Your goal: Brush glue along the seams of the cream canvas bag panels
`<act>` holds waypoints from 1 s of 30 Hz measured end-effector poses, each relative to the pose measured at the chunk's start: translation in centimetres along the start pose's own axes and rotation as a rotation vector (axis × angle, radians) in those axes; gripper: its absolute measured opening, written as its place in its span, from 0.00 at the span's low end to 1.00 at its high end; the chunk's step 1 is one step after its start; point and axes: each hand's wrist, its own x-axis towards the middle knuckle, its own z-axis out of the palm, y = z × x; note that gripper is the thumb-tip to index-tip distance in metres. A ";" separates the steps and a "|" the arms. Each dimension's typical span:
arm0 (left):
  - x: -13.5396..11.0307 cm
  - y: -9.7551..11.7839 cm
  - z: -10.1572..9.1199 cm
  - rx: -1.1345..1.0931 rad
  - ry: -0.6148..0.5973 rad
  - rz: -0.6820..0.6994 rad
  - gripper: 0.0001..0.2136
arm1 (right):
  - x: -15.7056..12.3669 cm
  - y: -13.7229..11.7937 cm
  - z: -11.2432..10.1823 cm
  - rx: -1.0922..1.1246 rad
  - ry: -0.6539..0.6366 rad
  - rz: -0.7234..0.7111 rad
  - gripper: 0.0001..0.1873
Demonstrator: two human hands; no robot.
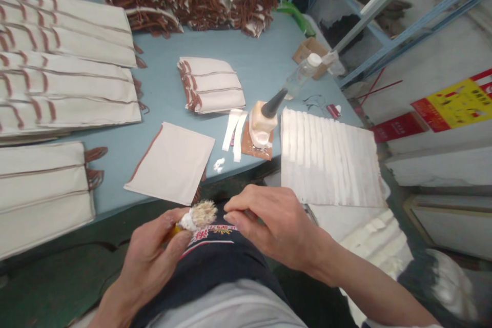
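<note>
My left hand is wrapped round a small brush, its pale bristles pointing right, with a white band at their base and a bit of yellow handle showing. Just right of the bristles, my right hand has thumb and fingers pinched together; whatever may be between the tips is too small to make out. Both hands are over a dark apron with printed lettering. Beyond them, a cream fabric square with a brown edge lies at the table's front edge.
The blue-green table bears cream fabric stacks, a smaller folded bundle, white strips, a black-nozzled bottle and a clear bottle. Layered white strips lie at right, below a metal rack.
</note>
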 end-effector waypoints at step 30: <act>-0.2 2.7 -0.3 -0.200 -0.076 -0.202 0.24 | -2.2 2.5 0.1 -0.136 -0.098 0.145 0.21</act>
